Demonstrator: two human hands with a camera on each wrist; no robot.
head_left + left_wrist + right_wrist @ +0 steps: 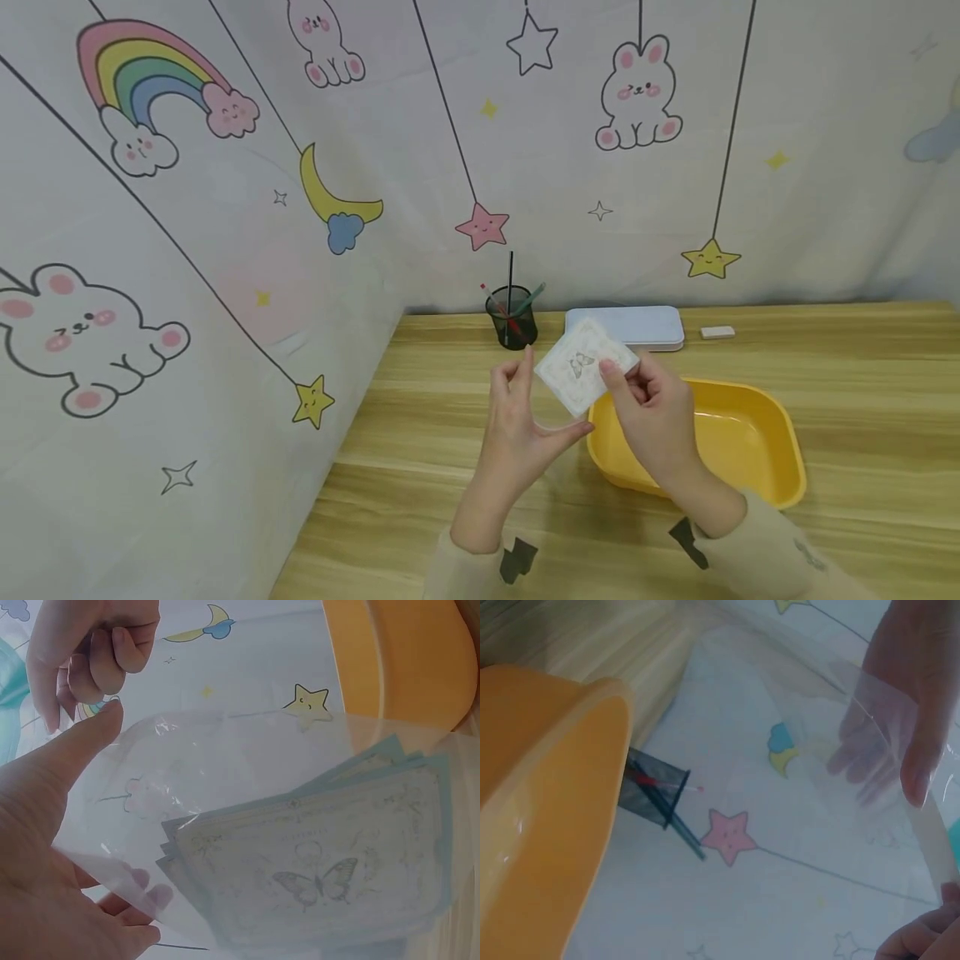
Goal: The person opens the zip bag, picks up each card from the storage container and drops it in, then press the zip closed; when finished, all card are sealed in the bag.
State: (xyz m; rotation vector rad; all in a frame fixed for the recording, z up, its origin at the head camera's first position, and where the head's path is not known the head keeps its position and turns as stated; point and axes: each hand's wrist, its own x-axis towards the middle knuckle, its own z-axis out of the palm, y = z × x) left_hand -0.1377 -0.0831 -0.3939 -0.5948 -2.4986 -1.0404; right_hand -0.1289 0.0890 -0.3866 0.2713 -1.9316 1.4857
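Both hands hold up a clear plastic sleeve (587,367) of pale cards printed with a butterfly (322,862), above the left rim of a yellow basin (757,417). My left hand (546,398) pinches the sleeve's lower left part, thumb (79,746) in front and fingertips (146,894) behind the film. My right hand (628,385) pinches the sleeve's right edge. In the left wrist view the right hand (97,664) shows curled at the top left. From the right wrist, the left hand (911,705) is seen through the clear film (877,772).
On the wooden table (450,417) stand a dark mesh pen holder (512,321) with pens, a flat white-blue box (626,325) and a small white eraser (717,332) along the back. A patterned cloth wall (225,250) closes off the left and rear.
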